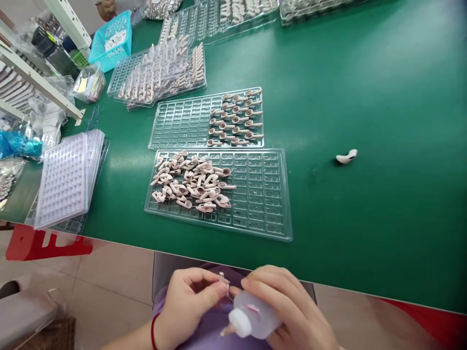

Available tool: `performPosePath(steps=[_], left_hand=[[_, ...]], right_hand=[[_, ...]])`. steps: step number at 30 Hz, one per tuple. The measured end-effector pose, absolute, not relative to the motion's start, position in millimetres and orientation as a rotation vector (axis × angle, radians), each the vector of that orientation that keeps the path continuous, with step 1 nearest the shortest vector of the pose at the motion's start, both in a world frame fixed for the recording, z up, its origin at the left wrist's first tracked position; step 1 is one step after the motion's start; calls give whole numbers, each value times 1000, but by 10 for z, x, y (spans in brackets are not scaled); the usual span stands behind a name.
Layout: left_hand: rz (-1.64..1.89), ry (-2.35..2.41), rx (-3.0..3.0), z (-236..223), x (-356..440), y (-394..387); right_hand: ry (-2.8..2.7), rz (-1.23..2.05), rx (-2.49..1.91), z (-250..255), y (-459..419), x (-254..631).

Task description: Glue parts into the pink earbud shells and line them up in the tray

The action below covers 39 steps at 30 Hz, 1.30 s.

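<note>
- Right hand point(288, 304) wrapped round a small translucent squeeze bottle point(255, 318), below the near edge of the green table point(383, 146), over the lap; bottle lies tilted, white cap end point(239, 323) toward the lower left
- Left hand point(189, 301) pinches a tiny clear piece point(222, 278) between thumb and fingertips, just beside the bottle's neck; what the piece is cannot be told at this size
- Red band on the left wrist point(153, 330)
- Judgement on the bottle: light, soft-walled plastic that will give under pressure; a hard squeeze would likely push contents out, so it is best held round the body with mild grip, cap end steadied
- Judgement on the pinched piece: very light, small, easy to drop; fingertip pinch is the only practical hold
- On the table, nearest clear tray point(255, 214) carries a loose heap of pale pink parts point(191, 182) on its left half
- Second tray point(182, 126) behind it has pink parts set in rows point(237, 119) on its right side
- Stack of empty clear trays point(67, 180) at left; blue basket point(113, 41) far left
- One white part point(346, 156) lies alone on the table, well apart from the trays
</note>
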<state>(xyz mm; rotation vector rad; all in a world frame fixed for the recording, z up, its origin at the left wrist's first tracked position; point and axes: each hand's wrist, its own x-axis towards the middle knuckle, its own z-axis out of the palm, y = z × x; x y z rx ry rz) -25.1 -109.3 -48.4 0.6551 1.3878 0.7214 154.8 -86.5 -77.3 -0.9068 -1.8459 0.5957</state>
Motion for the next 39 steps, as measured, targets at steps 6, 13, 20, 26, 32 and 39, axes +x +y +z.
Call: performPosePath(steps=[6,13,20,26,32,39], left_hand=[[746,1301,408,-624,-233,-1062],[729,1318,430,-659,-235,-1029],[709,1329,468,-605,-224,-965],[713,1351,474,-594,-214,-947],[782,1359,447,-648,-173,-981],[715,1341,542,-654,-242,-975]], right_hand=[[-1924,498,-937,-812,-856,1512],[-1934,474,-984,-820,-866,1487],[-1924,465,-988,-822,-863,1474],[-1916,467,-994,-805,-854,1455],[-1918,469,-992,-820,-873,1465],[-1947,443,-979,-813,-842,1469]])
